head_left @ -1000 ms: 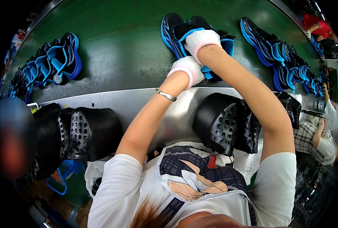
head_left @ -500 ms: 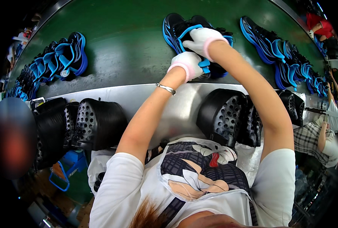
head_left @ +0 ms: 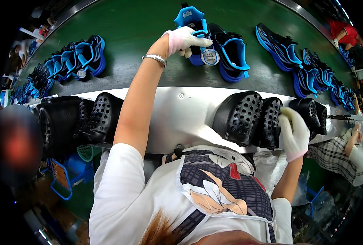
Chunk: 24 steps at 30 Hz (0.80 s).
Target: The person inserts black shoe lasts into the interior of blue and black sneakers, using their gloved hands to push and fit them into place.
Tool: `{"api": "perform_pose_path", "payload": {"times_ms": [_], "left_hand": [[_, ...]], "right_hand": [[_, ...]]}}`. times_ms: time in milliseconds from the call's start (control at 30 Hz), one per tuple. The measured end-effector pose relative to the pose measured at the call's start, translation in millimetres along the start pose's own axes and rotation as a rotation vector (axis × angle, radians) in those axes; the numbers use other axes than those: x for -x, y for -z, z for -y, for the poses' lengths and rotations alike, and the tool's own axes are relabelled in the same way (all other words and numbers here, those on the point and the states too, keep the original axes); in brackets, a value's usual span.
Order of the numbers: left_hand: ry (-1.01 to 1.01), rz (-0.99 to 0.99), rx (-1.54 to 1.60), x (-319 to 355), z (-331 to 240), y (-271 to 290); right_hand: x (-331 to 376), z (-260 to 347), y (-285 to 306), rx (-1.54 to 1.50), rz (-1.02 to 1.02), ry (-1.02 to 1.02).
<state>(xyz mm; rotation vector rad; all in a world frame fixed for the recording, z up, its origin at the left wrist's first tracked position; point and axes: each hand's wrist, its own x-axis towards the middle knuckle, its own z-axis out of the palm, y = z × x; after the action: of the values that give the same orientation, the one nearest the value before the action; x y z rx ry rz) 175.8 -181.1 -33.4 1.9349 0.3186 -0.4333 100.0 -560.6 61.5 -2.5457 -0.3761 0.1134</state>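
Note:
My left hand (head_left: 185, 41), in a white glove with a pink cuff, is closed on a black and blue sneaker (head_left: 189, 14) on the green belt. This sneaker is tilted, its bright blue lining and collar showing. A round white tag (head_left: 210, 57) hangs by my fingers. Just right of it lies a second sneaker (head_left: 231, 53), toe away from me. My right hand (head_left: 294, 132), gloved too, is drawn back near my body beside a black holed, rounded block (head_left: 270, 122). Its fingers are loosely bent, with nothing visible in them; whether they touch the block is unclear.
Rows of matching sneakers stand on the green belt (head_left: 144, 49) at left (head_left: 92, 55) and right (head_left: 279, 49). More black holed blocks (head_left: 103, 118) line the metal ledge (head_left: 181, 116) before me. Other people work at the far right (head_left: 345, 32).
My right hand has left the sneakers and come back toward the black blocks. My left hand has moved up and left, tilting one sneaker away from its mate. The round tag now shows.

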Motion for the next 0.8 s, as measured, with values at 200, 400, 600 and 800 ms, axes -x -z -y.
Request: {"api": "perform_pose_path", "payload": {"times_ms": [200,400,600,800], "left_hand": [[0.001,-0.033,-0.129,1.7,13.0,1.9],[-0.109,-0.187,-0.689,0.9,82.9,-17.2],[-0.156,-0.469,-0.955,39.8,21.0,-56.4],[-0.524,-0.442,-0.682,24.0,10.0,-111.5]], "right_hand": [[26.5,-10.5,-1.4,-0.002,0.037,0.085],[36.0,-9.0,-6.8,0.220,0.086,0.246],[50.7,-36.0,-8.9,0.128,0.098,0.144],[52.8,-36.4,-11.0,0.137,0.075,0.161]]}}
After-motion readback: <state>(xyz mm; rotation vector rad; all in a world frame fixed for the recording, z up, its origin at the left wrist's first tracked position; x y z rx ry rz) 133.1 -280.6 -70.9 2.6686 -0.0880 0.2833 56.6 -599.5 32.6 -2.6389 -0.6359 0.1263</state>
